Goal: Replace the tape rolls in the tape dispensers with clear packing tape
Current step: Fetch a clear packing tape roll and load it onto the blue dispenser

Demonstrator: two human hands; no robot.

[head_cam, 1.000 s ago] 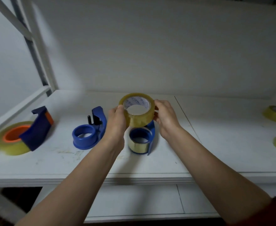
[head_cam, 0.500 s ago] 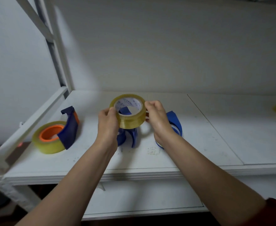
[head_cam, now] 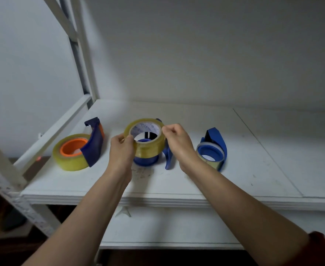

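A yellowish clear tape roll (head_cam: 148, 148) with a white printed core is held tilted between both hands above the shelf. My left hand (head_cam: 120, 150) grips its left rim and my right hand (head_cam: 177, 144) pinches its upper right rim. Directly below and behind the roll sits a blue dispenser (head_cam: 145, 160) with a bare hub. Right of it stands a second blue dispenser (head_cam: 214, 148) carrying a thin, nearly spent roll. At the left lies a dark blue dispenser with an orange hub (head_cam: 81, 150), loaded with a full clear roll.
All of this rests on a white shelf board (head_cam: 253, 169) with a seam running along its right part. A white metal upright and a slanted rail (head_cam: 48, 135) border the left side. A lower shelf (head_cam: 167, 227) shows beneath the front edge.
The view has swung left, so the rolls at the far right have left the frame. The held roll now hangs over the bare blue dispenser, and my right hand has shifted to its upper rim.
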